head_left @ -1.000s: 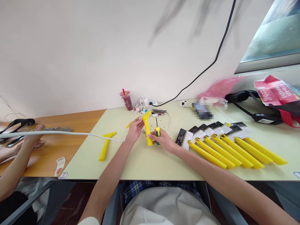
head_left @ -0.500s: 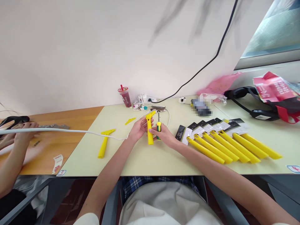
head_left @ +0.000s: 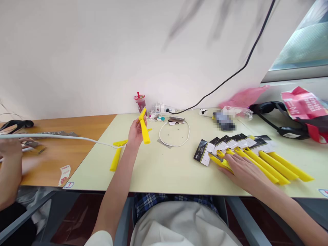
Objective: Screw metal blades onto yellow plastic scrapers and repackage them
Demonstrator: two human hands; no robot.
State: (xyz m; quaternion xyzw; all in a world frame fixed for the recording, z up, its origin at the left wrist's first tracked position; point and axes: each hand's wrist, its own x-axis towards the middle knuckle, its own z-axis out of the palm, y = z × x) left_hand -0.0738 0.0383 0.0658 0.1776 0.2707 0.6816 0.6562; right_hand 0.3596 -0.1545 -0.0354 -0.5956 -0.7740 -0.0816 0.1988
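My left hand (head_left: 135, 132) is closed around a yellow scraper handle (head_left: 144, 129) with an angled head, raised above the table near the drink cup. Under my left forearm lies a second yellow scraper handle (head_left: 116, 159), and a small yellow piece (head_left: 150, 130) shows just behind the hand. On the right, my right hand (head_left: 241, 169) rests over a row of long yellow handles (head_left: 278, 165) with black-and-white cards at their far ends. A thin metal shaft, apparently that of the screwdriver (head_left: 216, 157), sticks out from its fingers; the grip is mostly hidden.
A white cable (head_left: 189, 131) loops on the table around a dark flat packet (head_left: 176, 119). Behind stand a red drink cup (head_left: 139, 99) and a power strip (head_left: 165, 108). At back right are a black headset (head_left: 289, 131) and a pink bag (head_left: 298, 99). Another person's arm (head_left: 10, 174) is at far left.
My hands have parted. The left carried the yellow scraper handle left and up; the right moved away with the screwdriver to the row of yellow handles.
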